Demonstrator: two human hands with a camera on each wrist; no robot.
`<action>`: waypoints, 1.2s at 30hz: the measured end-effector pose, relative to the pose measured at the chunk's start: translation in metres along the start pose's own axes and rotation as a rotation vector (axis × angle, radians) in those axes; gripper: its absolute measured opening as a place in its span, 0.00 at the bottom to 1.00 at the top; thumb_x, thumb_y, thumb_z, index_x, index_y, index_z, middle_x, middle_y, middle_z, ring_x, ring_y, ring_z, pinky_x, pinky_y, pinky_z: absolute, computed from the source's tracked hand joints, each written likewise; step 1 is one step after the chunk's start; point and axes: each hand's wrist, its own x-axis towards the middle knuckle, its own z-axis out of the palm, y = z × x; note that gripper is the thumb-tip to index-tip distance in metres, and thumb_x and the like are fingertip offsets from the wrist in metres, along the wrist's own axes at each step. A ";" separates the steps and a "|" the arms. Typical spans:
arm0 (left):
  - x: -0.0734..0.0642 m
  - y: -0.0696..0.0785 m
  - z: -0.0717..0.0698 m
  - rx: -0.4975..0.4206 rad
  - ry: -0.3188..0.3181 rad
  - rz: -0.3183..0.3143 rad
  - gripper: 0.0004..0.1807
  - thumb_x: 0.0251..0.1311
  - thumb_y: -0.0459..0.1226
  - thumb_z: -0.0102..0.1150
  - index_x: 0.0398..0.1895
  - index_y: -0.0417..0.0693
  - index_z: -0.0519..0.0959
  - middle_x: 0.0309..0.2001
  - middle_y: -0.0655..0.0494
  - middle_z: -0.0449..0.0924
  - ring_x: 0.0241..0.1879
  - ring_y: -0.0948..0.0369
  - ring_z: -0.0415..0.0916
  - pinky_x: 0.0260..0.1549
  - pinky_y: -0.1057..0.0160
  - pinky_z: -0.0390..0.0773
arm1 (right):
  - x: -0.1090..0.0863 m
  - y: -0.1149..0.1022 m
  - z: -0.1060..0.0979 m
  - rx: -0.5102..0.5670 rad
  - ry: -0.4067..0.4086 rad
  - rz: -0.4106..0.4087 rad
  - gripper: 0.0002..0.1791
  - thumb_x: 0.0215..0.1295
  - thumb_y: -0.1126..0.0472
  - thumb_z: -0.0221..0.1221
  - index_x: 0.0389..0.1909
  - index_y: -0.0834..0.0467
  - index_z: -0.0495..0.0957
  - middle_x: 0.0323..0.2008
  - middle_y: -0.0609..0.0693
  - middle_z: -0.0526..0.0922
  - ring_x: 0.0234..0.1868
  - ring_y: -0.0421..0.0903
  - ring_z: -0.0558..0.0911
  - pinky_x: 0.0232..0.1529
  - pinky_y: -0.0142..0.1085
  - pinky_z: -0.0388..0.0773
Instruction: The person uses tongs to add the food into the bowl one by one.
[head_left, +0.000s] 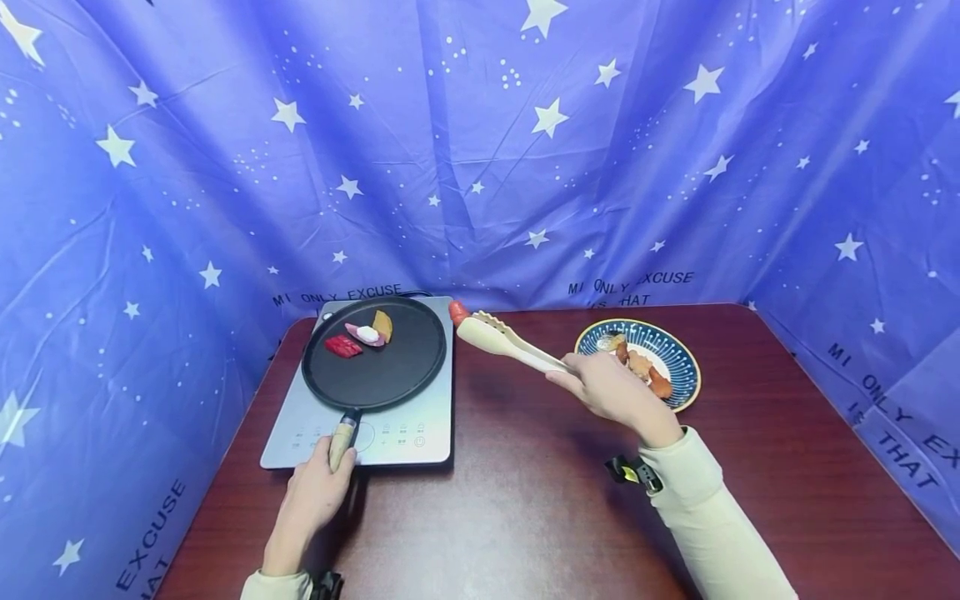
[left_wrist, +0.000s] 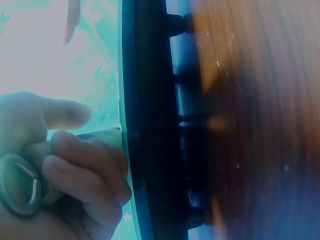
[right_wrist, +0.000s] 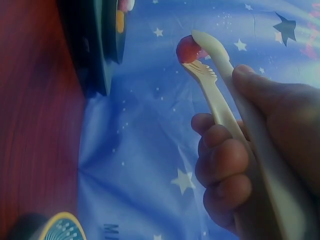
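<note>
My left hand grips the light handle of a round black frying pan. On the pan's upper left lie a red meat-like piece, a purple-and-white piece and a yellowish wedge. With my right hand I hold cream-coloured tongs above the table, right of the pan. Pinched at their tips is a red, rounded, sausage-like piece. In the left wrist view, curled fingers wrap the handle, and most of it is hidden.
Under the pan is a silver induction cooker on the reddish wooden table. A blue patterned plate with several food pieces stands at the right, partly behind my right hand. A starry blue curtain surrounds the table's back and sides.
</note>
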 end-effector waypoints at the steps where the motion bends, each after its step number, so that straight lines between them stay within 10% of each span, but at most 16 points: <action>1: 0.000 0.000 0.000 -0.003 -0.002 0.002 0.25 0.66 0.50 0.48 0.57 0.41 0.65 0.23 0.48 0.71 0.23 0.51 0.71 0.21 0.52 0.68 | 0.002 -0.002 0.001 0.001 -0.002 -0.010 0.15 0.67 0.50 0.56 0.23 0.53 0.71 0.15 0.41 0.62 0.16 0.39 0.64 0.18 0.35 0.62; 36: -0.001 0.003 -0.002 0.000 -0.026 -0.008 0.28 0.66 0.50 0.47 0.60 0.40 0.63 0.25 0.48 0.71 0.24 0.52 0.71 0.22 0.53 0.68 | 0.057 -0.060 0.028 -0.054 -0.132 -0.126 0.18 0.67 0.45 0.54 0.23 0.53 0.73 0.14 0.42 0.68 0.15 0.40 0.68 0.18 0.36 0.65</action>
